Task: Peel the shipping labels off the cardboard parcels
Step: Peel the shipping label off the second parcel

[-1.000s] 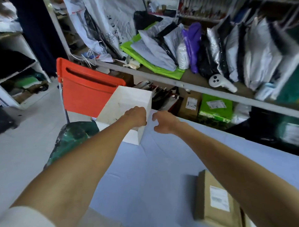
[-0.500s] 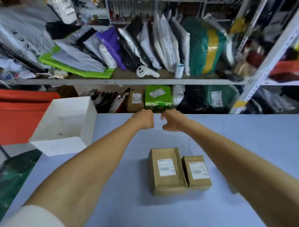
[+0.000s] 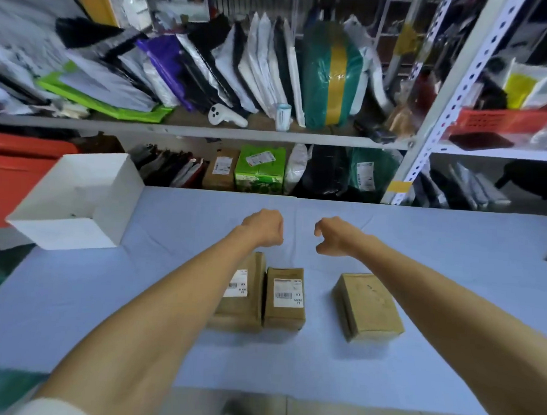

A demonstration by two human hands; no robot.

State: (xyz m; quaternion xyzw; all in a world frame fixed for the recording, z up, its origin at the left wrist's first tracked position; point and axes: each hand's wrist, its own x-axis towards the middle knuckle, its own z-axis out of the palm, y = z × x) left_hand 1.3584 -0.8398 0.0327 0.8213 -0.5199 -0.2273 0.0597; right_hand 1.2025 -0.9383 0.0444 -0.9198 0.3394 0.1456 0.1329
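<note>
From my feed I see a table (image 3: 415,370) under a pale blue cloth. An open white box (image 3: 122,200) sits at the far left corner of the tabletop, with a red chair (image 3: 13,171) behind it. Beyond the far edge stands a metal shelf rack (image 3: 206,131). Its upper shelf carries leaning mailer bags (image 3: 259,65), a green bundle (image 3: 315,74) banded in yellow tape and a white controller (image 3: 226,117). A green carton (image 3: 259,169) sits below, and a red basket (image 3: 501,121) is on the right.
</note>
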